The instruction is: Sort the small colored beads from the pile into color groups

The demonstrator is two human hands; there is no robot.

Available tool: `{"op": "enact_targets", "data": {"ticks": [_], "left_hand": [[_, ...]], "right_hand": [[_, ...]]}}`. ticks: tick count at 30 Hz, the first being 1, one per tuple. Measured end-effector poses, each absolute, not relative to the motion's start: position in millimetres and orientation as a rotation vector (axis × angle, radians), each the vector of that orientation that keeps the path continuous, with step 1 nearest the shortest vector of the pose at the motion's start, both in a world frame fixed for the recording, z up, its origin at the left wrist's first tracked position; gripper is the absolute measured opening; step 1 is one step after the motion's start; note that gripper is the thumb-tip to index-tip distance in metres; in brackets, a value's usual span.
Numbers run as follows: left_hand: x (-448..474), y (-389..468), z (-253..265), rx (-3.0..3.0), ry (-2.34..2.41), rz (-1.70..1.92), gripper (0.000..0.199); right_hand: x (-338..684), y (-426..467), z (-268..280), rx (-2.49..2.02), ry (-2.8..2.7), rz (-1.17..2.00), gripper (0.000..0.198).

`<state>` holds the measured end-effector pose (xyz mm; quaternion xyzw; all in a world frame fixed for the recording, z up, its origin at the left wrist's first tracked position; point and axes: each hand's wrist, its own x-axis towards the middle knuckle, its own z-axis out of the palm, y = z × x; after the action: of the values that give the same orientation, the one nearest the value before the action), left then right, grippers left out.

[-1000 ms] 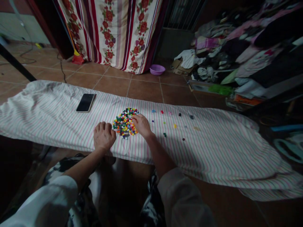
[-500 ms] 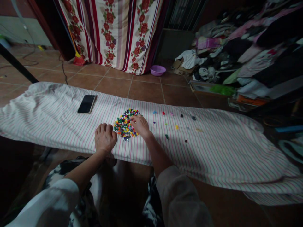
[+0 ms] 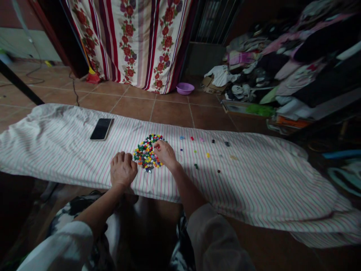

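A pile of small multicoloured pieces [image 3: 146,152] lies on a pink-and-green striped cloth [image 3: 254,180] spread over a low surface. My right hand [image 3: 165,153] rests on the pile's right edge, fingers curled down onto the pieces; whether it pinches one is hidden. My left hand [image 3: 122,169] sits palm down on the cloth just left of the pile, fingers curled, holding nothing visible. Several single pieces [image 3: 207,154] are scattered on the cloth to the right of my right hand.
A black phone [image 3: 101,128] lies on the cloth at the far left. Beyond the cloth are tiled floor, a floral striped curtain [image 3: 135,41], a purple bowl [image 3: 185,88] and heaps of clothes [image 3: 282,71] at the right. A dark bar [image 3: 19,84] crosses at the left.
My right hand has drawn slightly nearer along the pile's right edge. The view has shifted a little; my left hand stays put.
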<state>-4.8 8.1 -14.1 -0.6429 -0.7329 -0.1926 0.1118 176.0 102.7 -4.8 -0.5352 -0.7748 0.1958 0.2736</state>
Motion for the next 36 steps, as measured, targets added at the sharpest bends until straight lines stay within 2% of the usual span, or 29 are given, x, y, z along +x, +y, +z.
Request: {"op": "enact_targets", "data": {"ticks": [8,14,24,36], "left_hand": [[-5,7,-13,-1.883,-2.162,-0.544,0.023],[-4,7,-13,-1.872,-2.157,-0.568,0.024],[-5,6,-13,-1.891,-2.129,-0.541,0.025],[-4,5,-10,-1.886,-2.166,-0.53,0.029]], "right_hand": [[185,100,-9,-1.394,-1.856,0.753,0.015],[196,102,-10,-1.196,-1.643,0.97,0.013],[222,93,-2,-1.085,-1.544,1.072,0.02],[261,78,-1,-1.12,-1.478,1.055,0.019]]}}
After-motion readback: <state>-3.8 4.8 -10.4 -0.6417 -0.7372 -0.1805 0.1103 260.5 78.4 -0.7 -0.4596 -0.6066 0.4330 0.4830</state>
